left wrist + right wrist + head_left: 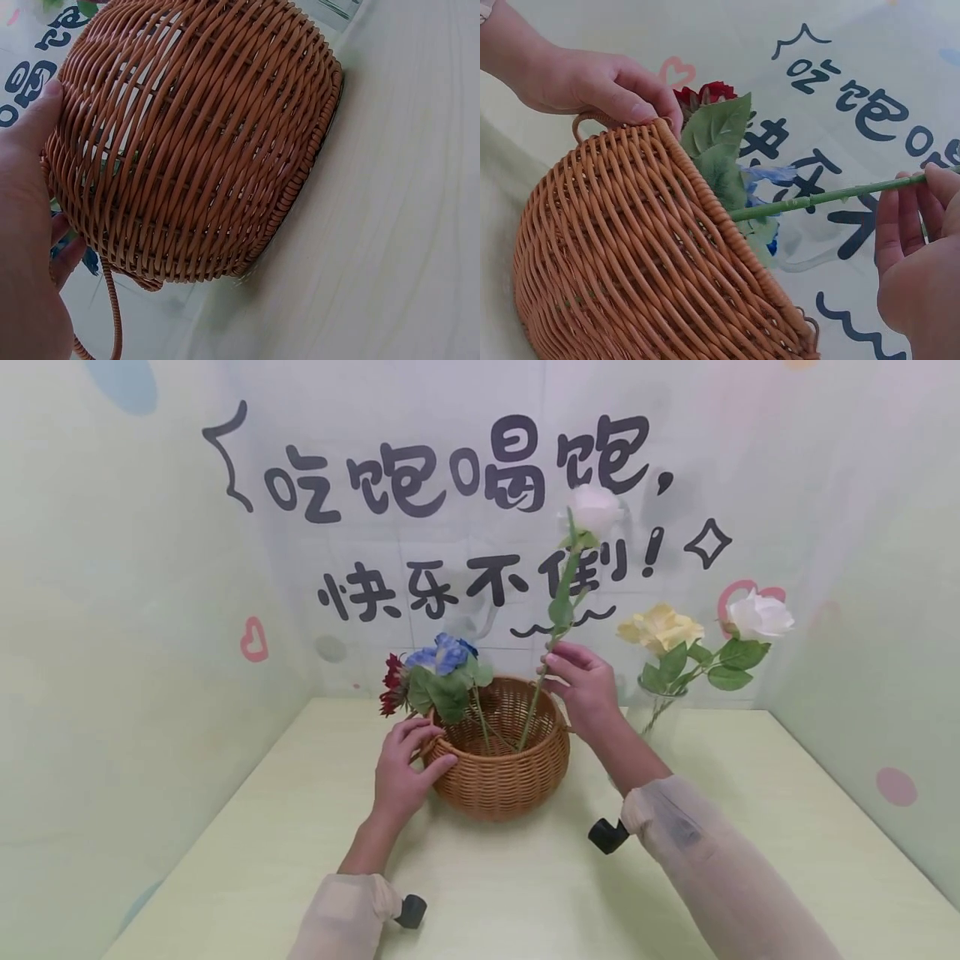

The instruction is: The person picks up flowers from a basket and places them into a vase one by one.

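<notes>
Two pale sleeves, the right one (723, 868) reaching further in than the left one (337, 917), come over the near edge of the tabletop (495, 893), each with a small black piece beside the wrist. The left hand (401, 772) grips the left side of the rim of a brown wicker basket (498, 785), thumb along its outer wall. The right hand (588, 689) pinches the green stem of a pale pink rose (594, 512) between thumb and fingers, above the basket's right rim; the bloom rises above that hand, and the stem slants down into the basket, between the two hands. A blue flower (442, 653) and a dark red flower (392, 685) lean over the basket's left rim, just beyond the left hand. The basket stands left of the tabletop's middle, towards the far edge. Right of the right hand, nearer the far right corner, a clear glass vase (670, 720) holds a yellow flower (663, 627) and a white rose (759, 612).
</notes>
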The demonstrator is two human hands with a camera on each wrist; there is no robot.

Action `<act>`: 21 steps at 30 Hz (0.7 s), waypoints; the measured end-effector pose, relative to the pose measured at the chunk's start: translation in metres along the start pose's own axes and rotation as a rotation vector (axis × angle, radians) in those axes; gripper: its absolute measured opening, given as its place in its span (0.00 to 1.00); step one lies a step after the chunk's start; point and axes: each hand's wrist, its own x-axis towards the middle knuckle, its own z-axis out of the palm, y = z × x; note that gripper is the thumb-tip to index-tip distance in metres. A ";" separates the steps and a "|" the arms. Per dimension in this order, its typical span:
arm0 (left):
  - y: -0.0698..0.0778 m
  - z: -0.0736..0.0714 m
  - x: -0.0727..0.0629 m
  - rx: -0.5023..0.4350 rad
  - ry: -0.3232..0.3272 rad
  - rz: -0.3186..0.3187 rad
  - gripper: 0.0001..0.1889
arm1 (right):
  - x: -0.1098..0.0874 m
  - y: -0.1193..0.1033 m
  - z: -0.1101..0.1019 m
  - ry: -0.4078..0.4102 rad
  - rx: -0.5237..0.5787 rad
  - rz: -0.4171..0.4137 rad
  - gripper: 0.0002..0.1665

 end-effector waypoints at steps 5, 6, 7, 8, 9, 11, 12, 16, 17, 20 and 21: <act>0.001 0.001 0.000 -0.005 0.002 0.000 0.19 | -0.002 -0.009 -0.008 0.064 0.035 -0.047 0.13; 0.001 0.001 0.000 -0.006 0.002 -0.001 0.19 | -0.002 -0.010 -0.009 0.077 0.045 -0.056 0.13; 0.001 0.001 0.000 -0.008 0.002 -0.002 0.19 | -0.003 -0.012 -0.010 0.090 0.049 -0.066 0.13; 0.001 0.000 0.000 -0.009 0.001 -0.001 0.19 | -0.003 -0.013 -0.011 0.102 0.051 -0.073 0.12; 0.001 0.000 -0.001 -0.009 0.002 -0.003 0.19 | -0.003 -0.015 -0.012 0.111 0.057 -0.076 0.12; 0.001 0.001 -0.001 -0.007 0.001 -0.003 0.19 | -0.004 -0.019 -0.014 0.127 0.060 -0.085 0.12; 0.001 0.001 -0.001 -0.008 0.000 -0.005 0.19 | -0.005 -0.021 -0.016 0.134 0.060 -0.089 0.12; 0.001 0.001 0.000 -0.012 -0.002 -0.010 0.18 | -0.004 -0.031 -0.024 0.159 0.058 -0.100 0.10; 0.002 0.001 0.001 -0.012 -0.002 -0.011 0.18 | -0.004 -0.033 -0.026 0.166 0.054 -0.102 0.10; 0.002 0.000 0.000 -0.004 -0.003 -0.013 0.19 | -0.005 -0.039 -0.033 0.181 0.053 -0.112 0.09; 0.002 0.000 0.000 0.001 -0.003 -0.013 0.19 | -0.006 -0.041 -0.036 0.188 0.048 -0.116 0.09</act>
